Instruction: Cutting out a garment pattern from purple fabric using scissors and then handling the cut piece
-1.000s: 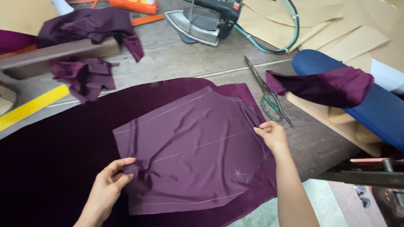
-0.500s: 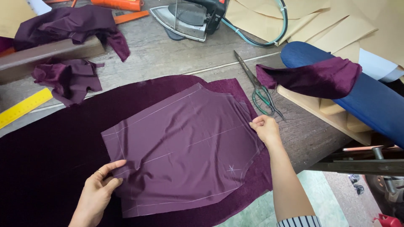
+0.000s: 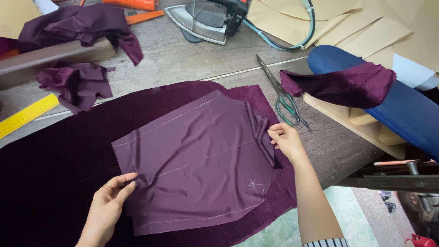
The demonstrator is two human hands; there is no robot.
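From the head camera, a smooth plum-coloured cut fabric panel with faint chalk lines lies flat in the middle of the frame, on top of a larger dark purple velvet cloth that spreads over the grey wooden worktable. The left hand, at the lower left, pinches the panel's lower left edge between thumb and fingers. The right hand, right of centre, grips the panel's right edge with its fingertips closed on the cloth.

Just above the right hand, long green-handled metal scissors lie on the table, close to it but not touching. At the right, a blue padded sleeve board carries a draped scrap of purple velvet. At the top centre sits a grey steam iron with a teal cord, beside tan paper pattern pieces at the upper right. At the upper left, crumpled purple fabric scraps lie near a yellow ruler at the left edge.
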